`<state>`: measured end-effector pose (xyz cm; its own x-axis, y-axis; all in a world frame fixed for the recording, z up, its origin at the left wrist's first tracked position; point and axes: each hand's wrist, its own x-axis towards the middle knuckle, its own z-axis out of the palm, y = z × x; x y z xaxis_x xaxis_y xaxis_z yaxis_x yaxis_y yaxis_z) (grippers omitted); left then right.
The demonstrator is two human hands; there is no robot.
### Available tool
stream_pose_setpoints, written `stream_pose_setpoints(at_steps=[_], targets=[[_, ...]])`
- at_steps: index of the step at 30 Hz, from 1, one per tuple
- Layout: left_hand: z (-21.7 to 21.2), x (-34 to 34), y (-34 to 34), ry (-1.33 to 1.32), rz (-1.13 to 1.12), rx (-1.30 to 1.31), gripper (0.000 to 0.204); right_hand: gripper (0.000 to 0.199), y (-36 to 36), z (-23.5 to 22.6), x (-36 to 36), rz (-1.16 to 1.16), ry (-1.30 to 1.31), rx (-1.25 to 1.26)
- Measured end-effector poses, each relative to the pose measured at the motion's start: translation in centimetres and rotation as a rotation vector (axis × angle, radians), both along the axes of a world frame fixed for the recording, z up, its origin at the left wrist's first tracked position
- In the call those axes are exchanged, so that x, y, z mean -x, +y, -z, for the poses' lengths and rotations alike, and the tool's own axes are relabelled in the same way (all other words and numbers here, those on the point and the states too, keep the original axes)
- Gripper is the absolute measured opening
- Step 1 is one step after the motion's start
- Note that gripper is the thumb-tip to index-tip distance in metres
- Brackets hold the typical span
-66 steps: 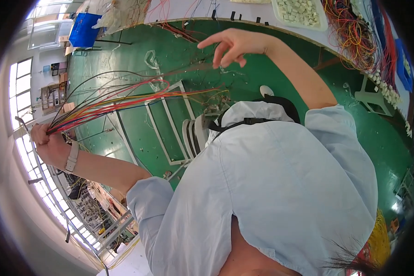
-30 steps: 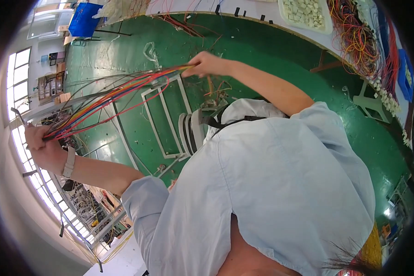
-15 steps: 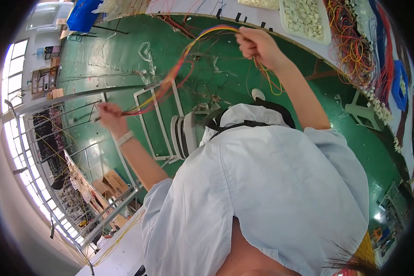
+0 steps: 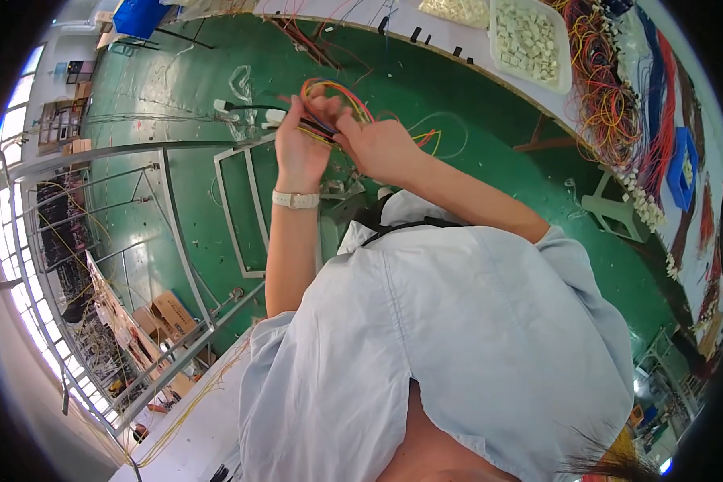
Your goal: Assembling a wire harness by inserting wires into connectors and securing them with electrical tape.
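My two hands are close together in front of my chest, above the green floor. Between them is a bundle of coloured wires [image 4: 309,87], red, yellow, orange and dark, bent into a loop. My left hand [image 4: 299,153], with a pale watch [image 4: 295,199] on its wrist, is closed round the bundle. White connectors [image 4: 274,118] on dark leads stick out to its left. My right hand [image 4: 377,147] grips the bundle from the other side, its fingers bent in beside the left hand's. Loose wire ends [image 4: 435,138] trail to the right of it. Some fingers are blurred or hidden behind wires.
At the upper right runs a long white table with a tray [image 4: 566,76] of white connectors, a wire heap [image 4: 610,104] and a blue bin [image 4: 683,173]. A metal frame rack [image 4: 177,217] stands at left. A plastic stool [image 4: 610,205] is under the table.
My hands were far apart with the wires stretched between them. They have come together, the right moving left and down, the left moving right and up, and the bundle is now looped.
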<state>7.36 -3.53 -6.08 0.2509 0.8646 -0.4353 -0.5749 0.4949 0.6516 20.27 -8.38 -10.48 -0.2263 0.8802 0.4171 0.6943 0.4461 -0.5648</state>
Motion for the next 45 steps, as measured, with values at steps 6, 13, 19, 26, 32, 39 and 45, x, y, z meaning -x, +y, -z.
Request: stream_pose_setpoints(at_steps=[6,13,19,26,32,39,45], targets=[[-0.9,3.6,2.1,-0.491,0.015,-0.105,0.026,0.053,-0.3,0.6,-2.0,-0.283,0.662,0.388],[-7.4,6.0,3.1,-0.550,0.004,-0.254,0.022,0.109,0.4,6.3,-2.6,-0.273,0.434,0.433],[-11.7,8.6,3.4,-0.628,0.042,-0.332,0.020,0.106,2.3,6.5,-1.9,-0.313,0.527,0.541],[-16.2,11.8,4.1,-0.553,0.011,-0.442,0.017,0.115,4.9,3.7,-3.7,-0.354,0.503,0.429],[-18.9,12.0,4.6,-0.522,0.051,-0.459,0.018,0.118,8.4,3.6,-3.9,-0.453,0.351,0.510],[-19.4,10.4,3.8,-0.520,0.205,-0.435,0.021,0.065,12.3,1.7,-3.6,-0.975,1.336,0.768],[-17.2,9.3,4.0,-0.483,0.362,-0.370,0.023,0.040,10.1,-8.7,-0.7,-0.179,1.016,0.472]])
